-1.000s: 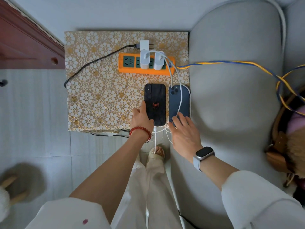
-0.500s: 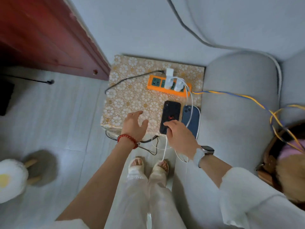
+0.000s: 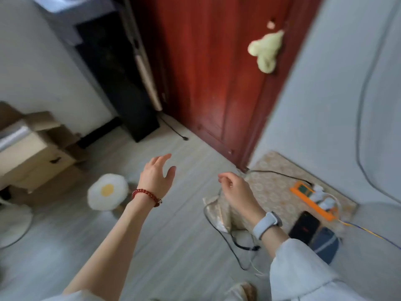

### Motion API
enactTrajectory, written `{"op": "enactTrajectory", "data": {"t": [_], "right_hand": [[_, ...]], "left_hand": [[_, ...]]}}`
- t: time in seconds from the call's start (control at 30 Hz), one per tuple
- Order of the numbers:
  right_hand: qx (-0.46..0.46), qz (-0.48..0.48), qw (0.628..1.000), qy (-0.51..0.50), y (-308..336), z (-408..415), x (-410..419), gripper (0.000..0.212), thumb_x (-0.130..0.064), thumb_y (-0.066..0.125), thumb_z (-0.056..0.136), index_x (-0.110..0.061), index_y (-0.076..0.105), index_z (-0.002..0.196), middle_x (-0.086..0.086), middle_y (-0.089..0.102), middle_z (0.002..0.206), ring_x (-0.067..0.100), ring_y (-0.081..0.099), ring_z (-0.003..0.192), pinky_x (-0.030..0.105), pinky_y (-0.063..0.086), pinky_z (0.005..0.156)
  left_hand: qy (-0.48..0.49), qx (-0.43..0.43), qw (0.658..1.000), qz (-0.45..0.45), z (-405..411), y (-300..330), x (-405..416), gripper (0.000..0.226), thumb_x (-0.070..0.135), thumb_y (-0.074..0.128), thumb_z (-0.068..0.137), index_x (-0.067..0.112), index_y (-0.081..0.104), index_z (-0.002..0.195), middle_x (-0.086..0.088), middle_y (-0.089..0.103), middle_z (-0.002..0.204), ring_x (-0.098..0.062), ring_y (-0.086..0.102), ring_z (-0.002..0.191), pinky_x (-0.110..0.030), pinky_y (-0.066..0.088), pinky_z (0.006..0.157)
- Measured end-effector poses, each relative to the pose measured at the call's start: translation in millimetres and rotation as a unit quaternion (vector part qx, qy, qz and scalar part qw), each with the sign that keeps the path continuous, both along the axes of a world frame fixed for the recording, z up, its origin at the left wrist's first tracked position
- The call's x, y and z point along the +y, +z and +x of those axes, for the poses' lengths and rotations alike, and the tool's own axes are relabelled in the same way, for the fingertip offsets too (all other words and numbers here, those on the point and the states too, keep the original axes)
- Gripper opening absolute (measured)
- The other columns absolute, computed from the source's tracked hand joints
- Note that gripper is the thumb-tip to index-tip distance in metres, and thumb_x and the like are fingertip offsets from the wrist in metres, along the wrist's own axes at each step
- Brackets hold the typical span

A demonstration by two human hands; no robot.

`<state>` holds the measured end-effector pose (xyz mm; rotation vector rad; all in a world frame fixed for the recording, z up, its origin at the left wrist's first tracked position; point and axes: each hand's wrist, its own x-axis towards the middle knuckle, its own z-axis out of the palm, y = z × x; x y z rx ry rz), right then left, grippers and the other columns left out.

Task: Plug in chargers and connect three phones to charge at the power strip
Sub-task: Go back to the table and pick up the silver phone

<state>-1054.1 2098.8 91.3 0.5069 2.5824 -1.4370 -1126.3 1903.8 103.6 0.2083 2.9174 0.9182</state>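
The orange power strip [image 3: 308, 199] lies on a gold-patterned low table [image 3: 271, 187] at the right, with white chargers [image 3: 323, 197] plugged into it. A black phone [image 3: 303, 227] and a blue phone [image 3: 325, 242] lie side by side in front of the strip. My left hand [image 3: 156, 177] is raised over the floor with fingers spread and holds nothing. My right hand [image 3: 235, 189] hovers over the table's left corner, fingers loosely curled, nothing visible in it. The view is blurred.
A red wooden door [image 3: 212, 72] stands behind the table with a pale green plush [image 3: 265, 51] hanging on it. A fried-egg stool [image 3: 107, 191], cardboard boxes [image 3: 32, 148] and a black speaker [image 3: 121, 79] stand at the left. Black and white cables [image 3: 234, 246] dangle below the table. Grey sofa [image 3: 379, 224] lies right.
My head has swung up and left, away from the table. Both hands have lifted off the phones and cable and moved left over the floor.
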Motion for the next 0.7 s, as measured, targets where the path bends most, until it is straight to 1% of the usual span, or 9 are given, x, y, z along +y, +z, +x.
{"op": "enactTrajectory", "data": {"t": [0.17, 0.27, 0.33, 0.4, 0.47, 0.57, 0.7], "right_hand": [[0.032, 0.016, 0.995, 0.094, 31, -25, -176, 0.027, -0.013, 0.043, 0.092, -0.007, 0.063, 0.110, 0.012, 0.068, 0.115, 0.026, 0.060, 0.112, 0.033, 0.044, 0.096], [0.043, -0.001, 0.983, 0.181, 43, -34, -302, 0.027, -0.013, 0.043, 0.092, -0.008, 0.063, 0.111, 0.012, 0.067, 0.116, 0.027, 0.058, 0.112, 0.032, 0.043, 0.094], [0.050, -0.006, 0.968, 0.246, 52, -34, -382, 0.027, -0.014, 0.042, 0.093, -0.010, 0.062, 0.110, 0.010, 0.066, 0.117, 0.026, 0.057, 0.111, 0.029, 0.041, 0.090], [0.053, -0.012, 0.947, 0.316, 59, -30, -469, 0.027, -0.014, 0.042, 0.092, -0.012, 0.063, 0.109, 0.009, 0.067, 0.113, 0.025, 0.058, 0.107, 0.025, 0.040, 0.085], [0.060, -0.017, 0.923, 0.380, 67, -20, -541, 0.026, -0.013, 0.043, 0.092, -0.012, 0.063, 0.109, 0.010, 0.068, 0.111, 0.025, 0.059, 0.106, 0.025, 0.040, 0.085], [0.065, -0.016, 0.868, 0.491, 70, 5, -647, 0.027, -0.012, 0.043, 0.092, -0.009, 0.063, 0.110, 0.010, 0.067, 0.113, 0.024, 0.058, 0.109, 0.025, 0.040, 0.088], [0.051, 0.006, 0.794, 0.605, 55, 45, -764, 0.027, -0.013, 0.043, 0.092, -0.009, 0.062, 0.112, 0.012, 0.066, 0.117, 0.026, 0.058, 0.109, 0.029, 0.042, 0.089]], "left_hand": [[0.119, 0.027, 0.992, 0.026, 24, 35, -194, 0.040, 0.020, 0.055, 0.087, 0.009, 0.051, 0.125, -0.015, 0.055, 0.128, -0.029, 0.050, 0.120, -0.036, 0.038, 0.102], [0.211, 0.034, 0.977, 0.025, 54, 51, -324, 0.040, 0.021, 0.055, 0.086, 0.010, 0.051, 0.125, -0.014, 0.056, 0.128, -0.028, 0.050, 0.119, -0.033, 0.038, 0.101], [0.272, 0.047, 0.961, 0.022, 80, 60, -401, 0.040, 0.022, 0.055, 0.087, 0.011, 0.051, 0.125, -0.013, 0.055, 0.128, -0.027, 0.049, 0.120, -0.032, 0.036, 0.102], [0.343, 0.059, 0.937, 0.015, 117, 69, -477, 0.040, 0.022, 0.054, 0.087, 0.011, 0.050, 0.126, -0.013, 0.055, 0.128, -0.028, 0.050, 0.119, -0.034, 0.037, 0.102], [0.407, 0.067, 0.911, 0.009, 155, 72, -538, 0.040, 0.022, 0.054, 0.087, 0.010, 0.050, 0.125, -0.014, 0.055, 0.127, -0.029, 0.050, 0.118, -0.038, 0.040, 0.102], [0.519, 0.077, 0.851, 0.016, 224, 66, -617, 0.037, 0.020, 0.055, 0.087, 0.010, 0.053, 0.123, -0.015, 0.057, 0.125, -0.030, 0.050, 0.119, -0.038, 0.039, 0.100], [0.631, 0.039, 0.774, 0.027, 308, 46, -686, 0.038, 0.022, 0.052, 0.089, 0.010, 0.051, 0.125, -0.014, 0.055, 0.128, -0.027, 0.048, 0.122, -0.036, 0.037, 0.102]]}}
